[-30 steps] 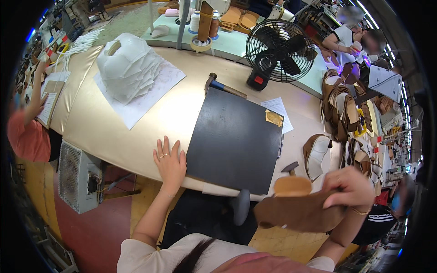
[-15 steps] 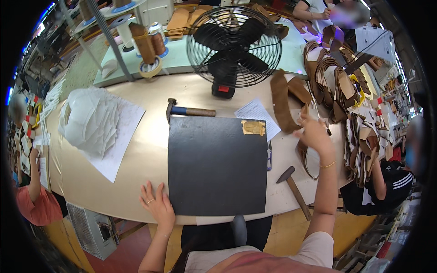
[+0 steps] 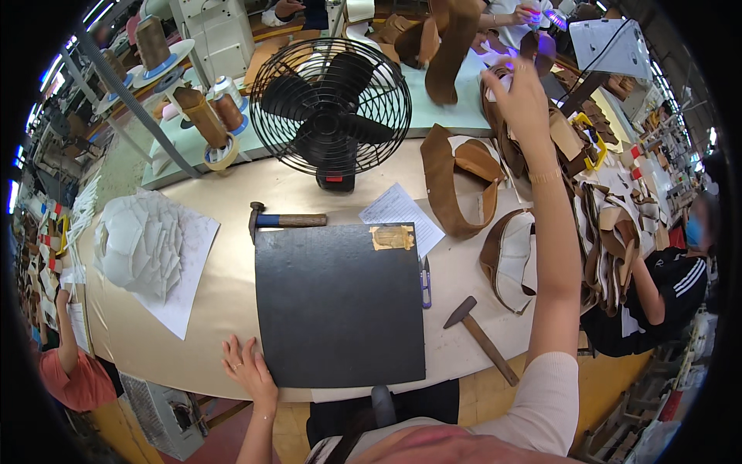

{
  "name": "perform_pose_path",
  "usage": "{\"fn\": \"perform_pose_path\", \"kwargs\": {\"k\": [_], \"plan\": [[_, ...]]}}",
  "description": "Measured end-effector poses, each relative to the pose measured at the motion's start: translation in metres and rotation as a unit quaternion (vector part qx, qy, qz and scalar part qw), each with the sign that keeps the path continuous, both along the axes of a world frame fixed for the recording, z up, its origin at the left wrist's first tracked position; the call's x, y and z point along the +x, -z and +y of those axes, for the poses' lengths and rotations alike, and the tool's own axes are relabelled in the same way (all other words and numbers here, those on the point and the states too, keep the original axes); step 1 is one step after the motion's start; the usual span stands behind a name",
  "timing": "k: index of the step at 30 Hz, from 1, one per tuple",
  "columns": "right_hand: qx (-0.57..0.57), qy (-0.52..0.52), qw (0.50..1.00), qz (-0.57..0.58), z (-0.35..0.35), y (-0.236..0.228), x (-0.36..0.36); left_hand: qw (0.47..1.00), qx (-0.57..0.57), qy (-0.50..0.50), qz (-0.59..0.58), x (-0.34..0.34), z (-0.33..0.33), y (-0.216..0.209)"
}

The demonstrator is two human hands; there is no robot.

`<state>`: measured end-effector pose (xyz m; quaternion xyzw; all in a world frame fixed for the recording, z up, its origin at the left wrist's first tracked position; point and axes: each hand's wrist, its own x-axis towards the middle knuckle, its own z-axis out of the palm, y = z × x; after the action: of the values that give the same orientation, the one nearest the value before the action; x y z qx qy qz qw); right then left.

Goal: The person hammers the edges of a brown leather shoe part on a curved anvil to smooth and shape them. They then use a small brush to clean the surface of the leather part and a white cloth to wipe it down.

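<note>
My left hand point(image 3: 250, 369) lies with fingers spread on the gold-toned tabletop, against the lower left edge of a black square board point(image 3: 340, 309). My right arm stretches far forward. My right hand point(image 3: 525, 112) is raised near a heap of brown pieces, its thumb apart from its fingers and nothing seen in its grasp. To the left of it, apart from the fingers, a curved brown leather-like piece point(image 3: 448, 58) shows with a blurred lower end; whether it rests on anything, I cannot tell. Two more curved brown pieces with pale linings, one upper point(image 3: 442, 189) and one lower point(image 3: 491, 251), lie right of the board.
A hammer point(image 3: 290, 220) lies behind the board; another hammer point(image 3: 483, 340) and purple-handled thread snips point(image 3: 426, 286) lie right of it. A black fan point(image 3: 332, 108) stands behind. White shaped pieces point(image 3: 135, 247) are stacked at left. Co-workers sit on both sides and across.
My right hand has moved forward and away from the brown pieces beside the board. A curved brown piece now shows beyond the fan. The view has shifted; my left hand stays by the board.
</note>
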<state>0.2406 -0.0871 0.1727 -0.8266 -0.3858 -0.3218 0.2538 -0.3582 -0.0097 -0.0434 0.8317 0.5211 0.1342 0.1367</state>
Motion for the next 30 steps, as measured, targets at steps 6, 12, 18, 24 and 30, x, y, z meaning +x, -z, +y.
{"fn": "perform_pose_path", "kwargs": {"k": [6, 12, 18, 24, 30], "plan": [[-0.211, -0.033, 0.888, -0.407, 0.03, -0.002, 0.036, 1.0, 0.007, 0.011, -0.004, 0.002, 0.001, 0.002], [-0.349, -0.042, 0.88, -0.318, 0.013, -0.057, 0.004, 1.0, 0.011, -0.001, 0.004, -0.003, -0.001, 0.002], [-0.261, -0.133, 0.954, -0.062, -0.052, -0.103, -0.035, 1.0, 0.019, -0.003, 0.017, -0.008, 0.001, 0.006], [-0.035, -0.054, 0.934, 0.351, -0.101, -0.123, -0.058, 0.999, 0.033, 0.019, 0.004, -0.006, 0.004, 0.014], [0.156, -0.175, 0.873, 0.428, -0.115, -0.141, -0.02, 0.999, 0.039, 0.013, -0.003, -0.002, 0.006, 0.02]]}}
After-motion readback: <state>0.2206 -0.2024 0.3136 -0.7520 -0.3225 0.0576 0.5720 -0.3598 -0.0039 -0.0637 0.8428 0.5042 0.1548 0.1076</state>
